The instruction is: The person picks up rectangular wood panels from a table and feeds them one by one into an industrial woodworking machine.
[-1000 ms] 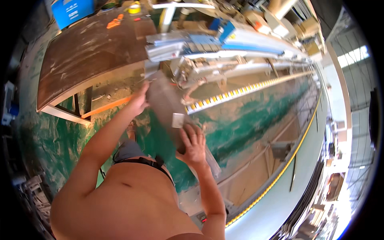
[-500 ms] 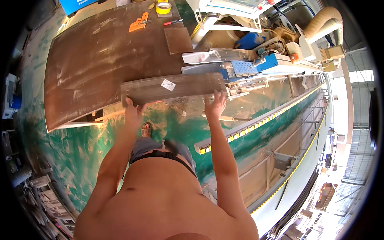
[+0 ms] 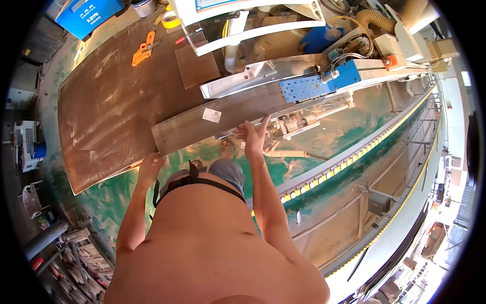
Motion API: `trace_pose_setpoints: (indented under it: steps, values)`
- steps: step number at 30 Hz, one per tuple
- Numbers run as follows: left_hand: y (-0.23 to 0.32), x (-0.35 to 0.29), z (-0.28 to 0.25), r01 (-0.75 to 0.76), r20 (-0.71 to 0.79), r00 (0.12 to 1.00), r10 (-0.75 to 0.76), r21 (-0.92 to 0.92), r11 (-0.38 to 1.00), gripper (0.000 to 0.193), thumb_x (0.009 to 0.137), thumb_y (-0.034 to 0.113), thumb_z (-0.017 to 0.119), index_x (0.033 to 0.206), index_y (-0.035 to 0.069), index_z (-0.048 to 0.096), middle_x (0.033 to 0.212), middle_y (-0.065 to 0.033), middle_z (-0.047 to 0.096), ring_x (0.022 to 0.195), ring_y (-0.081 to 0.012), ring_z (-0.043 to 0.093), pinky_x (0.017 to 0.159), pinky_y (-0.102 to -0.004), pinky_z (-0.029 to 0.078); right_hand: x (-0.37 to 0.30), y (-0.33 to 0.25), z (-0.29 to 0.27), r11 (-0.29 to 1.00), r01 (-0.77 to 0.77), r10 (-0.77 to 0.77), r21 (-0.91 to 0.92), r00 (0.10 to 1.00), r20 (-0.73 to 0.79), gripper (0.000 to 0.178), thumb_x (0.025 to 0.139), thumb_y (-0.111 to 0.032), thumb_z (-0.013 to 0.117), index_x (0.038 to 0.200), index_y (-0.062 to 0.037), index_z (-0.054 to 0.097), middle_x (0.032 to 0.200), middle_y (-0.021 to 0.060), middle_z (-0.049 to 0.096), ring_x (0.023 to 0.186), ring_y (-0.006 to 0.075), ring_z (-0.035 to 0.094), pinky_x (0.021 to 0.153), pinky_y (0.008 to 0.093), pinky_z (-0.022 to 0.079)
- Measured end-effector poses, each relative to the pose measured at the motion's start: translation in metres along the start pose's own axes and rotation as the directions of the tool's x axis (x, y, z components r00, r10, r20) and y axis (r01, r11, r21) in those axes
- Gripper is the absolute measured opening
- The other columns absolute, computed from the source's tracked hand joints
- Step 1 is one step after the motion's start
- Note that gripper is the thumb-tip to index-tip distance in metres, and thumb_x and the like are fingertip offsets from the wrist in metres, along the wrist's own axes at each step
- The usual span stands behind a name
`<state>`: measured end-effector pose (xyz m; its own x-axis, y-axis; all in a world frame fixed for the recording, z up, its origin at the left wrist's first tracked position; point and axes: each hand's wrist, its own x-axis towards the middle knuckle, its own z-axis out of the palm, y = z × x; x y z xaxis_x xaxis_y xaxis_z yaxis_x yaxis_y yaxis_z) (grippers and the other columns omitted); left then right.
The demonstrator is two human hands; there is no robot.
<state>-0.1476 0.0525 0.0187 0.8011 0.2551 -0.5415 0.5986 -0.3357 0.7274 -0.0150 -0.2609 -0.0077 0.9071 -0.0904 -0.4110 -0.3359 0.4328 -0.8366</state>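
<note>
A long brown board (image 3: 177,127) with a white label (image 3: 211,115) slants from the table's near edge toward the machine. Its right end lies on the machine's metal bed, beside the perforated blue plate. At the board's near left corner, my left hand (image 3: 151,167) is closed with its fingers against the end. My right hand (image 3: 252,138) holds the near long edge right of the label, its index finger stretched along the edge. The fingertips under the board are hidden. Beyond the board runs a shiny metal guide (image 3: 243,79).
On the brown-topped table (image 3: 101,116) are an orange-handled tool (image 3: 144,49), yellow tape (image 3: 170,19), a red marker (image 3: 188,35) and a flat brown piece (image 3: 197,65). A white-framed panel (image 3: 260,36) overhangs the far side. A rail with yellow blocks (image 3: 334,167) runs along my right.
The board has moved toward the machine, its right end now on the metal bed by the blue plate. Both my hands have moved left in view, and my left has shifted to the board's end corner.
</note>
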Motion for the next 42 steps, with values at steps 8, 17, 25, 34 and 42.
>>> trace_pose_setpoints:
  steps: [8,17,25,34,42]
  values:
    - [0.037,0.01,0.019,-0.208,-0.017,0.967,0.255,0.527,0.824,0.023,0.076,0.025,0.066,0.081,0.003,0.062,0.073,-0.0121,0.065,0.068,-0.0247,0.064,0.064,-0.0331,0.049,0.012,-0.03,-0.029,0.995,-0.051,0.057,-0.083,0.996,0.068,0.087,0.087,-0.007,0.047,0.138,-0.0143,-0.022,0.081,0.0154,0.062,0.062,0.0184,0.062,0.051,0.0256,0.047]
    - [0.096,0.043,0.089,-0.299,0.179,0.954,0.24,0.589,0.751,0.026,0.078,0.032,0.061,0.078,0.006,0.063,0.077,-0.0124,0.063,0.071,-0.0299,0.06,0.063,-0.0383,0.047,0.074,-0.087,-0.096,0.99,-0.074,0.071,-0.118,0.997,-0.033,0.086,0.085,-0.005,0.046,0.138,-0.0119,-0.022,0.079,0.0164,0.063,0.06,0.0206,0.062,0.047,0.0262,0.045]
    - [0.141,0.067,0.13,-0.498,0.285,0.863,0.417,0.618,0.609,0.034,0.073,0.041,0.065,0.07,0.007,0.063,0.064,-0.0108,0.06,0.059,-0.0295,0.059,0.054,-0.0384,0.046,0.109,-0.129,-0.134,0.991,-0.052,0.046,-0.124,0.997,-0.054,0.083,0.084,-0.004,0.046,0.14,-0.012,-0.015,0.081,0.0163,0.064,0.061,0.0203,0.063,0.046,0.0239,0.044]
    - [0.18,0.113,0.18,-0.734,0.443,0.668,0.598,0.529,0.427,0.034,0.065,0.044,0.069,0.065,0.01,0.063,0.061,-0.0119,0.06,0.058,-0.0304,0.059,0.053,-0.0405,0.045,0.036,-0.097,-0.141,0.995,0.084,-0.071,0.046,0.971,-0.23,0.052,0.087,-0.01,0.045,0.136,-0.0008,0.03,0.079,0.009,0.062,0.059,0.012,0.057,0.048,0.02,0.036]
    - [0.19,0.135,0.228,-0.808,0.417,0.572,0.706,0.435,0.397,0.036,0.069,0.043,0.066,0.069,0.007,0.063,0.066,-0.0133,0.061,0.062,-0.0318,0.06,0.056,-0.0422,0.046,-0.168,-0.009,-0.183,0.998,0.024,-0.056,-0.062,0.808,-0.587,0.036,0.087,-0.013,0.047,0.121,-0.0003,0.048,0.082,0.0096,0.062,0.063,0.0163,0.059,0.05,0.0237,0.041]
